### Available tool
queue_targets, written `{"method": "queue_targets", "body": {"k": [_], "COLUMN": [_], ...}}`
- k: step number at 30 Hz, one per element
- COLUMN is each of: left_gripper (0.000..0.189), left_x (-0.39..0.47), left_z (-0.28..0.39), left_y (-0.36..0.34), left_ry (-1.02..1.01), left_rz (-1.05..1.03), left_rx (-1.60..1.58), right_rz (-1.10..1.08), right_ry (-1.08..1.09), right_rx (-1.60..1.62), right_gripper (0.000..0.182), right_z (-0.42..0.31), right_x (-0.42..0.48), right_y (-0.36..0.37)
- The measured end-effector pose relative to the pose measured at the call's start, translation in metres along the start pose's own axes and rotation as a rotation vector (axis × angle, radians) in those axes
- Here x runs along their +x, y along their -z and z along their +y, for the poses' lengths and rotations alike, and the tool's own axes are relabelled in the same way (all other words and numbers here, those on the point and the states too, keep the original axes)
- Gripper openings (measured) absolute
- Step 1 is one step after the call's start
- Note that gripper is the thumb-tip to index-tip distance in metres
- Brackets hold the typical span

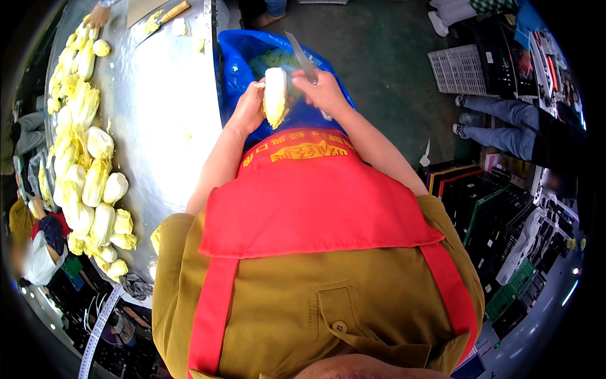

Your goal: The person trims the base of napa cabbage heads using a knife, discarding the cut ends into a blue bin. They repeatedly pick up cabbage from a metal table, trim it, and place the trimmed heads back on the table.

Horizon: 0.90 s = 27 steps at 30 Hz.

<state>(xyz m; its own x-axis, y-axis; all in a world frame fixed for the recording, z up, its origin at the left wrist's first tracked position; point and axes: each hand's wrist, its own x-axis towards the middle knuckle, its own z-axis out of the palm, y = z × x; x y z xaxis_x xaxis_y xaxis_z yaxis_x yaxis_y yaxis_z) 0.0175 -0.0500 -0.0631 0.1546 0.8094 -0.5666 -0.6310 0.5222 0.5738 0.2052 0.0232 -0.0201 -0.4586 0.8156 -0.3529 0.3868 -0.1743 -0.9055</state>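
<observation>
My left hand [249, 108] grips a small napa cabbage [275, 97] by its side, its white base turned away from me and its yellow leaf tips towards me. In my right hand [324, 91] is a knife [302, 58], its blade pointing up and away from the cabbage. The fingers of that hand are close to the cabbage's right side; whether they touch it I cannot tell. Beneath both hands hangs a blue plastic bag [232, 85], its mouth spread wide, with pale green leaf scraps [274, 60] inside.
Many napa cabbages [94, 180] are heaped along the far side of the metal table [156, 156] at left. A wooden-handled knife [175, 12] lies near its far end, where another person's hand [97, 16] reaches in. Stacked black crates [492, 213] and a white crate [457, 70] stand right.
</observation>
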Motion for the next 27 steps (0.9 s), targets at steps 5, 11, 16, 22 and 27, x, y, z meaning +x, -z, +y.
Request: {"method": "queue_targets", "body": {"k": [5,11,16,22,27], "left_gripper": [0.042,0.046,0.044,0.043,0.050], "left_x": [-0.008,-0.004,-0.006,-0.007,-0.012], "left_z": [0.008,0.000,0.000,-0.002,-0.001], "left_y": [-0.006,0.000,-0.002,-0.008,-0.012], "left_ry": [-0.070,-0.114,-0.138,-0.200,-0.215], "left_rz": [-0.019,0.036,0.053,0.056,0.027], "left_rx": [0.128,0.187,0.300,0.369,0.451], "right_rz": [-0.085,-0.096,-0.099,-0.093,-0.164], "right_ry": [0.055,0.003,-0.058,-0.065,-0.095], "right_rx": [0.092,0.041,0.056,0.074,0.185], "right_gripper": [0.044,0.047,0.050,0.055,0.053], "right_z": [-0.015,-0.007,-0.008,0.001,-0.001], "right_x": [-0.014,-0.011,-0.011,-0.009,-0.013], "right_y": [-0.013,-0.017,-0.015,-0.018,-0.007]}}
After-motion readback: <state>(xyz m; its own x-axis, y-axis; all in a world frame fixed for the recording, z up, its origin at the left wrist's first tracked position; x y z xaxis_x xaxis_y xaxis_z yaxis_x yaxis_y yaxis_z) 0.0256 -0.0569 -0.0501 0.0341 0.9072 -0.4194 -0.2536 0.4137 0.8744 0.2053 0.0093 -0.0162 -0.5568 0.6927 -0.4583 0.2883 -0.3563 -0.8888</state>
